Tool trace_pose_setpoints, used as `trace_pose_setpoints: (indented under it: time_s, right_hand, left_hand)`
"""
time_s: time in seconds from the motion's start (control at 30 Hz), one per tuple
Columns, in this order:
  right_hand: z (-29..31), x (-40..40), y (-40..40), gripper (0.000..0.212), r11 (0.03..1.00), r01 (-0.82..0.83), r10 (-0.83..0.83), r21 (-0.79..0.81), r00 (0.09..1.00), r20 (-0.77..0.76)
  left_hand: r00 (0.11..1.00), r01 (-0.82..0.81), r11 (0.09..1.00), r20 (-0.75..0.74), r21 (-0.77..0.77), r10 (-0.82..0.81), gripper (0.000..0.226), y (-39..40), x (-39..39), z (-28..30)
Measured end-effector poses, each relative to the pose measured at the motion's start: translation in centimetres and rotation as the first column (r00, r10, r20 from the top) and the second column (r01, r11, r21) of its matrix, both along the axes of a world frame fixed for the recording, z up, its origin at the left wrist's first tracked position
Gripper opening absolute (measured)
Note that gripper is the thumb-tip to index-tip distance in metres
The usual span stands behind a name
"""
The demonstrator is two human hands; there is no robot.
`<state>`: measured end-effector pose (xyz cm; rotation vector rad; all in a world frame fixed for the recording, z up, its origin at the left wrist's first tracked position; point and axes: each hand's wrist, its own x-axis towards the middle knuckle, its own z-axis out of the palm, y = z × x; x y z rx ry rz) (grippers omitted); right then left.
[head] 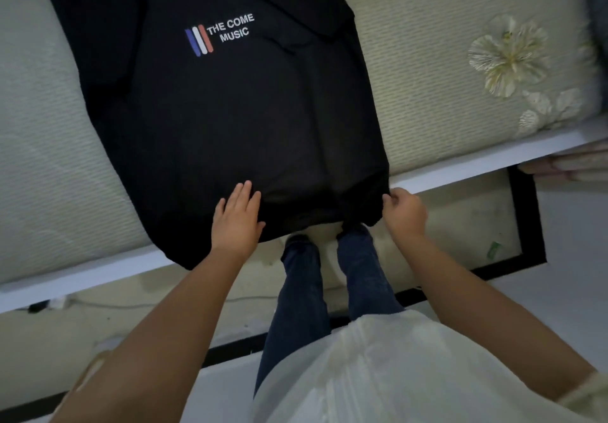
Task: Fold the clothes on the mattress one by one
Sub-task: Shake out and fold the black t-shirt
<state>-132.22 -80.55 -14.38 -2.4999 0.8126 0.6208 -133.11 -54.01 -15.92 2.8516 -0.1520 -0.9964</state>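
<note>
The black T-shirt (pixel 230 110) lies spread out on the mattress (pixel 427 77), print side up. Its bottom hem hangs a little over the near edge. The print has white words and three stripes: blue, white and red.

The shirt looks soft, thin and light. It will bend and wrinkle easily, and it may slide off the near edge if it is pulled too far. I think the best places to hold it are the two bottom corners of the hem, then the shoulders.

The left hand (pixel 237 222) lies flat on the hem with straight fingers, pressing the cloth down. The right hand (pixel 404 213) pinches the hem's right corner with curled fingers.

I count one shirt, one mattress and two hands. A white bed frame (pixel 477 162) runs under the mattress's near edge. The mattress has a flower pattern (pixel 508 55) near its right edge.
</note>
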Motion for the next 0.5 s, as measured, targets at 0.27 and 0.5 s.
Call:
trace_pose_setpoints:
  time_s: [0.27,0.5]
  right_hand:
    - [0.2,0.0,-4.8,0.022,0.996,0.028,-0.016,0.088,0.990,-0.141]
    - [-1.0,1.0,-3.2,0.009,0.982,0.151,-0.137,0.114,0.983,-0.122]
  left_hand:
    - [0.930,0.129,0.981,0.360,-0.143,-0.070,0.033,1.6,0.5,-0.5]
    - [0.892,0.213,0.967,0.431,-0.140,-0.134,0.012,3.9,-1.6,-0.3]
